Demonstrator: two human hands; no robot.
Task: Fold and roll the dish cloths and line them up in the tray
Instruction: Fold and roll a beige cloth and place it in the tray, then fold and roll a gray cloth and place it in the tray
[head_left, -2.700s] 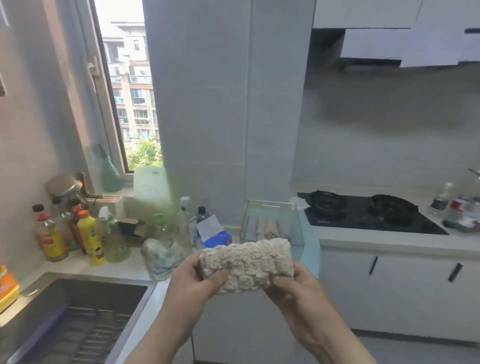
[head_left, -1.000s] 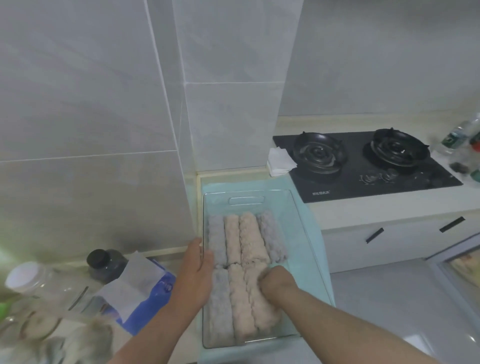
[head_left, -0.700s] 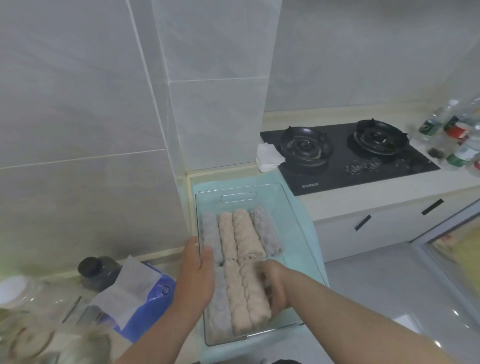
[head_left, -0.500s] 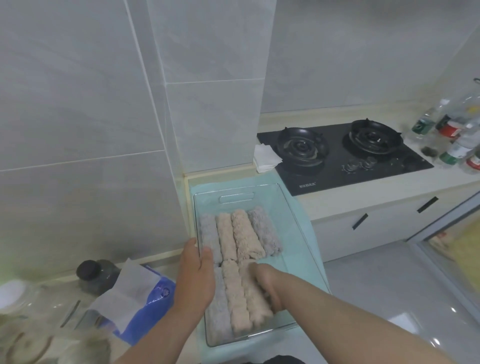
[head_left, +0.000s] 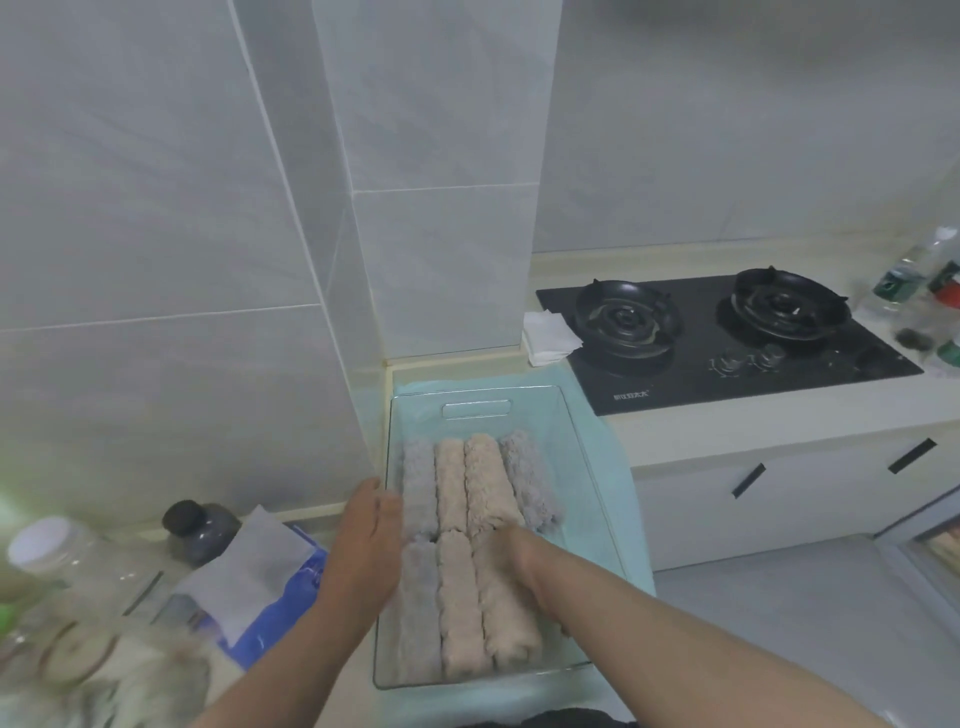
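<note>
A clear plastic tray (head_left: 475, 409) lies on a teal mat (head_left: 621, 483) on the counter. Rolled dish cloths, grey and beige, fill it in two rows: a far row (head_left: 452, 483) of several rolls and a near row of three. My left hand (head_left: 363, 545) lies flat against the tray's left outer wall, fingers straight. My right hand (head_left: 530, 566) is inside the tray, fingers curled over the far end and right side of the near right beige roll (head_left: 506, 618). The tray's right strip holds no rolls.
A black two-burner gas hob (head_left: 727, 332) sits to the right, a folded white napkin (head_left: 550, 338) at its left edge. Bottles (head_left: 924, 291) stand at far right. Left of the tray are a blue tissue pack (head_left: 260, 582), a dark-lidded jar (head_left: 200, 525) and a blurred clear jar (head_left: 47, 551).
I brought a rolled beige cloth from in front of me into the tray. Over the last second both hands have stayed at the tray; my right hand shifted slightly on the near right roll.
</note>
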